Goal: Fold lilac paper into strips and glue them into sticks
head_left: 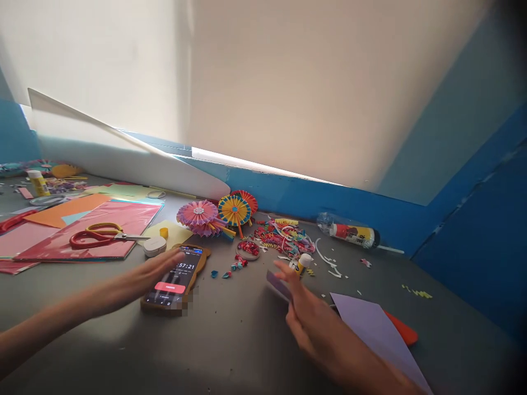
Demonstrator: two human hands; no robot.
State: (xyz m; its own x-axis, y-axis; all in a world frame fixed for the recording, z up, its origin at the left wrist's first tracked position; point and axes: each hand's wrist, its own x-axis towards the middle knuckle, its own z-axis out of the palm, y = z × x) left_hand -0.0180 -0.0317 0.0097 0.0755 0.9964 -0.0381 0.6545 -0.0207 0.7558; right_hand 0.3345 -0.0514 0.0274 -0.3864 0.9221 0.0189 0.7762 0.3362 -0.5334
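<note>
Though blurred, right hand (pixel 313 321) seems pinching purple card (pixel 278 285).

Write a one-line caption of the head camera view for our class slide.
Left hand over a phone, right hand holding purple paper, beside paper rosettes and colourful paper scraps.

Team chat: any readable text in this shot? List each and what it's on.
"57:21": large digits on the phone screen; any digits before them are unclear.
Pink button on the phone screen: its white text is too blurred to read.
Plastic bottle label: dark lettering too small to read.
Left glue stick and right glue stick: labels too small to read.
</note>
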